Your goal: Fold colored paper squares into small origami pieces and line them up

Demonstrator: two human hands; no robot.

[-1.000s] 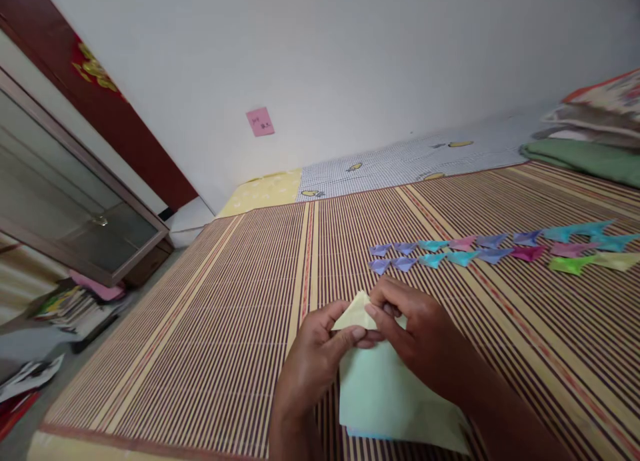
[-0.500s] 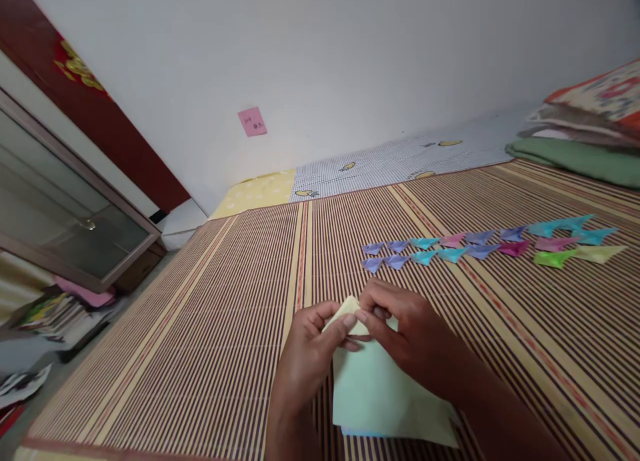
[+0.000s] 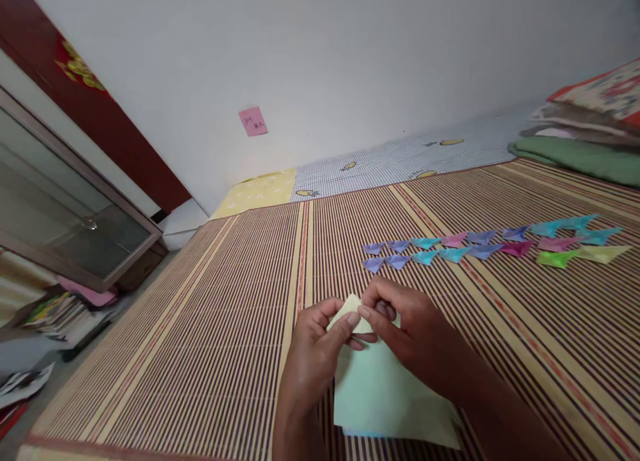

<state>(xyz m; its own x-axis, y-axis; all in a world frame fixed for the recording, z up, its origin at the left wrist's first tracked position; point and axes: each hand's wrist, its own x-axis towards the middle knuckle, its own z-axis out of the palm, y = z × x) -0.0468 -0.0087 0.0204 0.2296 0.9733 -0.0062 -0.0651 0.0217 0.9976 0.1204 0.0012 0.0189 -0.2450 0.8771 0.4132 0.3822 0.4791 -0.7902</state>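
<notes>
Between my two hands is a small folded piece of pale yellow paper (image 3: 352,303), its pointed corner turned up. My left hand (image 3: 320,341) pinches it from the left, thumb on top and fingers beneath. From the right, my right hand (image 3: 405,321) pinches its edge with thumb and forefinger, close to my left thumb tip. My fingers hide part of the folds. Below the hands lies a stack of pale green paper sheets (image 3: 385,394), with a blue edge peeking out at the bottom.
Two rows of small folded paper boats (image 3: 455,254) in several colours lie on the striped bamboo mat (image 3: 225,327). Folded bedding (image 3: 580,157) is piled at the far right by the wall. A glass-fronted cabinet (image 3: 70,201) and books (image 3: 60,317) stand off the left edge.
Both hands stay almost in place on the folded paper, with only a slight shift of the fingers. The view has moved very slightly.
</notes>
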